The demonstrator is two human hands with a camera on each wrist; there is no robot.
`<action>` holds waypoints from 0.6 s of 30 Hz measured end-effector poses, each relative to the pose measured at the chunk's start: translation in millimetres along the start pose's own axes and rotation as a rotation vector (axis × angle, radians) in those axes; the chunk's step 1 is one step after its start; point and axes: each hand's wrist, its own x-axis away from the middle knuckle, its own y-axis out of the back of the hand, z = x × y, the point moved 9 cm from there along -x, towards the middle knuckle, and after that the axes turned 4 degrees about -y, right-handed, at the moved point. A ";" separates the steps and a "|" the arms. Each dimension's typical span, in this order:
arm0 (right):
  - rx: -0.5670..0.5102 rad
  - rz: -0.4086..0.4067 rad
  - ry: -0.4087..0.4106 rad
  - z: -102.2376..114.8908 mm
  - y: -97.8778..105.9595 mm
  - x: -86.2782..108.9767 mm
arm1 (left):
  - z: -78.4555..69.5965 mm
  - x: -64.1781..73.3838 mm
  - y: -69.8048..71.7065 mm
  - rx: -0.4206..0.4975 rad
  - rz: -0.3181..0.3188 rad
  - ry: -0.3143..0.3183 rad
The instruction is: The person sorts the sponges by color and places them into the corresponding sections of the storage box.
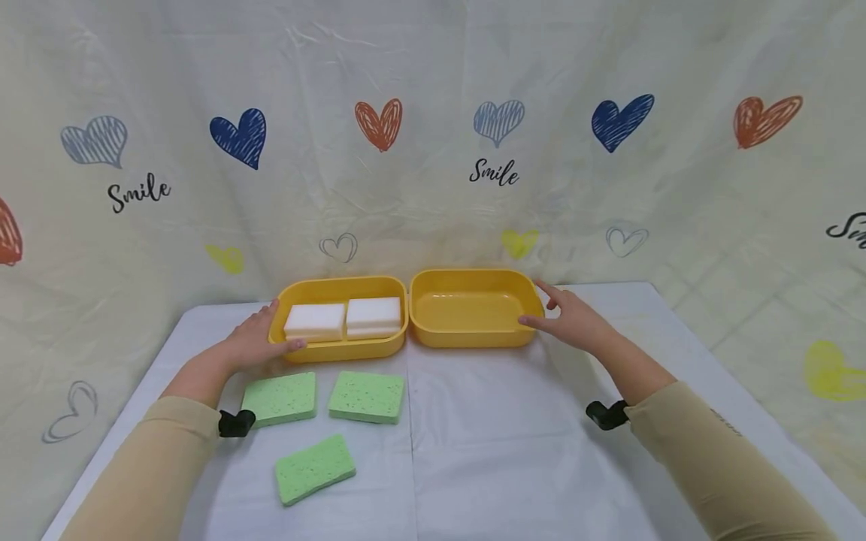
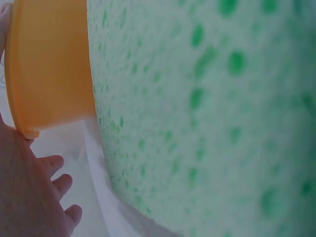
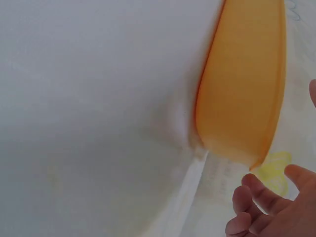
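Note:
My left hand rests against the left end of a yellow tray, thumb along its front rim and fingers by its outer end. Inside that tray, two white sponge blocks lie side by side. In the left wrist view the other fingers spread loosely past the rim. A second yellow tray, with nothing in it, stands beside the first. Around its right end my right hand is spread, thumb at the front and index finger behind. The right wrist view shows these fingers extended close to the rim; contact is unclear.
Three green sponges lie on the white-covered table in front of the left tray: one left, one right, one nearer me. Behind the trays hangs a pale cloth printed with hearts.

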 end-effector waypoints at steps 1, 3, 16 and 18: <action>-0.020 0.015 -0.009 -1.5 -2.2 -1.3 | 2.4 -0.7 -0.5 -0.001 -0.002 -0.001; -0.064 0.049 -0.035 -5.5 -7.7 -4.2 | 5.7 -1.7 -1.2 0.001 -0.003 -0.006; -0.258 0.196 -0.075 -19.5 -42.6 -21.4 | 5.8 -2.9 -1.6 0.007 -0.009 -0.005; -0.263 0.203 -0.068 -18.1 -43.5 -20.8 | 7.2 -2.5 -1.0 0.011 -0.011 -0.001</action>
